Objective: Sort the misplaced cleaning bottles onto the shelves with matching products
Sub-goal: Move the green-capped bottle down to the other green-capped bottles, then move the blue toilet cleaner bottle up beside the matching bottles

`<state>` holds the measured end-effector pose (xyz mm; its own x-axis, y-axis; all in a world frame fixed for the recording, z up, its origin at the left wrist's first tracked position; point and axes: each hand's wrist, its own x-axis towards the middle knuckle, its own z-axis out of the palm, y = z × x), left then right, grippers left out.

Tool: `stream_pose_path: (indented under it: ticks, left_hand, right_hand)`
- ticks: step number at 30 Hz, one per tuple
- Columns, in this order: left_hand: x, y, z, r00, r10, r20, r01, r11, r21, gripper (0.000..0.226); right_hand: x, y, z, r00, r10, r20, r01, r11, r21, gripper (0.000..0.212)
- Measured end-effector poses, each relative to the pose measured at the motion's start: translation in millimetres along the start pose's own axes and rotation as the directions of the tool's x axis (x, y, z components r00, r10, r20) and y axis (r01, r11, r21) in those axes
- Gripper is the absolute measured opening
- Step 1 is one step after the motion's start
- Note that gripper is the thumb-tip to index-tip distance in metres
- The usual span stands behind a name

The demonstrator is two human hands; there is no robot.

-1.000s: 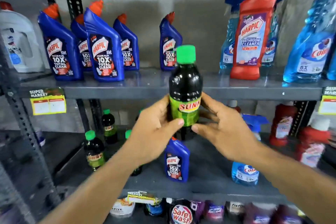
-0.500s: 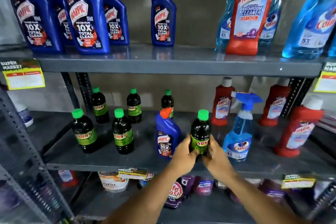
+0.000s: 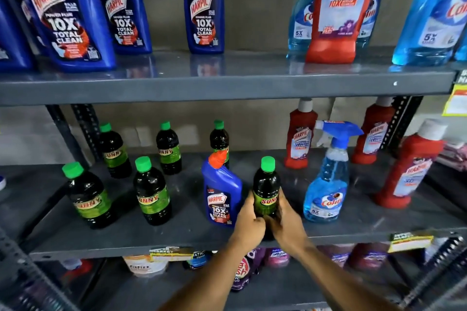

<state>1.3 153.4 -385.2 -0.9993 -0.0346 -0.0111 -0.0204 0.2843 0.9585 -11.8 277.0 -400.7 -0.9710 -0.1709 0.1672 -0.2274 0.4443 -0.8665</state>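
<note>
both hands (image 3: 269, 219) wrapped on Sunny bottle (image 3: 266, 188), upright on middle shelf (image 3: 177, 237) | we risk clipping blue Harpic bottle (image 3: 221, 197) just beside on release, toppling it

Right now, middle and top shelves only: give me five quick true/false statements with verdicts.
1. Both hands hold the green-capped Sunny bottle upright on the middle shelf. True: left hand and right hand wrap its lower half.
2. A blue Harpic bottle stands just left of the held bottle. True.
3. The Colin spray bottle lies on its side. False: it stands upright, right of the hands.
4. The top shelf holds only blue Harpic bottles. False: a red Harpic Bathroom Cleaner stands among blue Colin bottles.
5. The held bottle's cap is off. False: the green cap is on.
</note>
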Motion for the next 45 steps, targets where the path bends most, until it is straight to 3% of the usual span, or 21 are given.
stream_pose_path:
  ticks: [8,11,13,15,17,21,24,26,28,33,39,42,45]
  left_hand:
    - [-16.1,1.0,2.4,1.0,-0.021,0.007,0.02,1.0,0.016,0.085]
    - [-41.3,-9.0,-1.2,1.0,0.027,0.002,-0.028,0.999,0.019,0.085]
    - [-67.3,-24.2,-11.7,0.999,0.046,0.015,-0.046,0.999,-0.012,0.083]
    - [-92.3,-41.0,-30.3,0.999,0.051,-0.003,-0.051,0.998,-0.038,0.083]
    - [-106.3,-56.6,-56.6,0.992,0.05,-0.115,-0.053,0.998,-0.019,0.08]
    - [-98.3,-58.7,-104.1,0.954,-0.008,-0.3,0.009,1.0,0.004,0.06]
    - [-62.3,-40.2,-117.9,0.959,-0.054,-0.279,0.029,0.995,-0.09,0.053]
    - [-43.9,-30.3,-120.3,0.957,-0.1,-0.273,0.064,0.988,-0.139,0.055]
    - [-33.6,-21.6,-117.9,0.968,-0.106,-0.228,0.074,0.987,-0.145,0.062]
    - [-30.2,-14.9,-107.6,0.992,0.019,-0.126,-0.024,0.999,-0.039,0.065]
    - [-39.9,-18.7,-111.4,0.99,0.064,-0.123,-0.068,0.997,-0.032,0.067]
    - [-39.5,-9.2,-115.8,0.986,0.107,-0.129,-0.111,0.993,-0.026,0.07]
    - [-33.1,27.1,-139.9,0.975,0.164,-0.147,-0.16,0.986,0.038,0.068]
  right_hand:
    - [-9.6,2.1,-1.2,1.0,-0.017,0.001,0.017,0.999,0.03,0.082]
    - [-26.6,-2.1,3.5,0.975,-0.043,-0.219,0.04,0.999,-0.017,0.072]
    - [-42.0,-6.3,9.9,0.931,-0.154,-0.332,0.149,0.988,-0.041,0.062]
    - [-53.0,-13.9,18.8,0.918,-0.243,-0.312,0.24,0.969,-0.049,0.055]
    - [-59.2,-22.0,32.7,0.941,-0.259,-0.22,0.263,0.965,-0.009,0.05]
    - [-55.5,-39.7,61.0,0.985,-0.153,-0.079,0.16,0.983,0.095,0.054]
    - [-36.8,-47.7,65.6,0.997,0.04,-0.064,-0.03,0.988,0.151,0.059]
    - [-29.4,-53.3,68.0,0.994,0.087,-0.058,-0.08,0.989,0.123,0.054]
    - [-25.2,-58.2,70.7,0.996,0.078,-0.046,-0.074,0.995,0.069,0.045]
    - [-17.4,-65.5,76.8,0.993,0.11,-0.047,-0.108,0.993,0.037,0.048]
    - [-20.2,-69.4,83.1,0.983,0.152,-0.106,-0.148,0.988,0.044,0.049]
    - [-18.9,-79.6,80.1,0.985,0.132,-0.113,-0.125,0.99,0.067,0.043]
    - [-4.7,-113.4,73.5,0.978,0.025,-0.206,-0.003,0.994,0.108,0.044]
